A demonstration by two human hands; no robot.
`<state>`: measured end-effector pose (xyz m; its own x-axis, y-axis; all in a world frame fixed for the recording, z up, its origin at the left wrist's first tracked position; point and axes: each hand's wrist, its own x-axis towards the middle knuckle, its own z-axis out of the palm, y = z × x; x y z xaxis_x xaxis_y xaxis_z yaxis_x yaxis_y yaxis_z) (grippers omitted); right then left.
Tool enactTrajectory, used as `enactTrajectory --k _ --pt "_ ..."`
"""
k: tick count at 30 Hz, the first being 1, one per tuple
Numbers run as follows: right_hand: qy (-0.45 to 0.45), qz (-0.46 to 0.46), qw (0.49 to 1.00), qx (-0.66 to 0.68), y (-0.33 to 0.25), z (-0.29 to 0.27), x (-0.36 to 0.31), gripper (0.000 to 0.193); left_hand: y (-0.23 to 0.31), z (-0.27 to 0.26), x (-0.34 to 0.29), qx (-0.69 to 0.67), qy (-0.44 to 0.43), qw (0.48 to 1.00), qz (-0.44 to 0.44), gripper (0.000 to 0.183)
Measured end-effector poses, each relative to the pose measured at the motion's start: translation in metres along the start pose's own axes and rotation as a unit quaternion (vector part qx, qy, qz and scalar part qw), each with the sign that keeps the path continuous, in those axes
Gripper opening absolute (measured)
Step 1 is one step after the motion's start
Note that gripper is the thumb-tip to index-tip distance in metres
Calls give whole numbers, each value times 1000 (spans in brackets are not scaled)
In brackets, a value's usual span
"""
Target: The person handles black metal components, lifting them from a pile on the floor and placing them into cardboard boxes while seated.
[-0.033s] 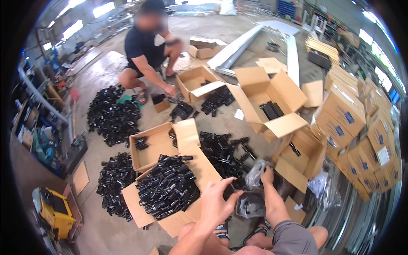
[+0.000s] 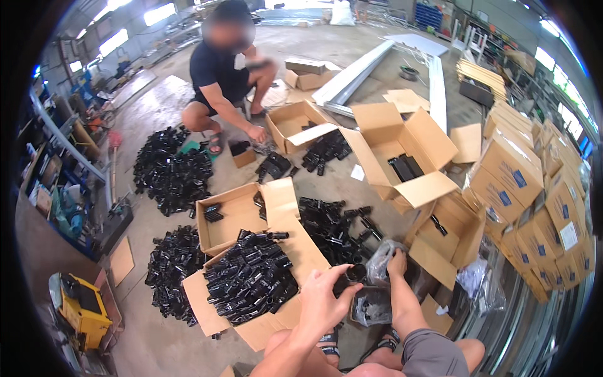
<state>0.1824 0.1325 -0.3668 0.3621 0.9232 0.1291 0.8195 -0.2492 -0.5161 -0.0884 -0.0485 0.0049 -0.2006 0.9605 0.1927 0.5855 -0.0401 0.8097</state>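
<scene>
The clear plastic bag [image 2: 384, 259] hides the right hand [image 2: 396, 264] fingertips; its contents are unclear.

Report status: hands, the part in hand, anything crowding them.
Left hand gripping a black tube fitting. Right hand reaching into a clear plastic bag. Flattened carton heaped with black fittings close on the left; co-worker crouched well beyond.

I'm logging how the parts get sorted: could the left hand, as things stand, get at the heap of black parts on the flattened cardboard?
Probably yes. The left hand, closed on a black tube piece, hangs right beside the heap of black parts on the flattened cardboard. Nothing stands between them. It would need to free its fingers first.
</scene>
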Motion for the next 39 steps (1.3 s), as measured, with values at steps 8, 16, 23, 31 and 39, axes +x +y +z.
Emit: enactTrajectory --k 8,16,23,31,39 --pt "21 177 981 80 0 5 8 21 4 13 -2 0 -1 999 41 38" --pt "-72 149 863 477 -43 -73 -71 18 -21 26 -7 -14 6 1000 23 45" --pt "-109 -56 787 604 -170 -280 -133 20 -2 24 -8 -117 24 992 27 41" --pt "-122 -139 772 609 -220 -337 -161 20 9 10 -20 -332 -59 941 21 31" --pt "-75 -148 837 522 -216 -335 -157 18 13 25 -23 -387 -112 915 19 36"
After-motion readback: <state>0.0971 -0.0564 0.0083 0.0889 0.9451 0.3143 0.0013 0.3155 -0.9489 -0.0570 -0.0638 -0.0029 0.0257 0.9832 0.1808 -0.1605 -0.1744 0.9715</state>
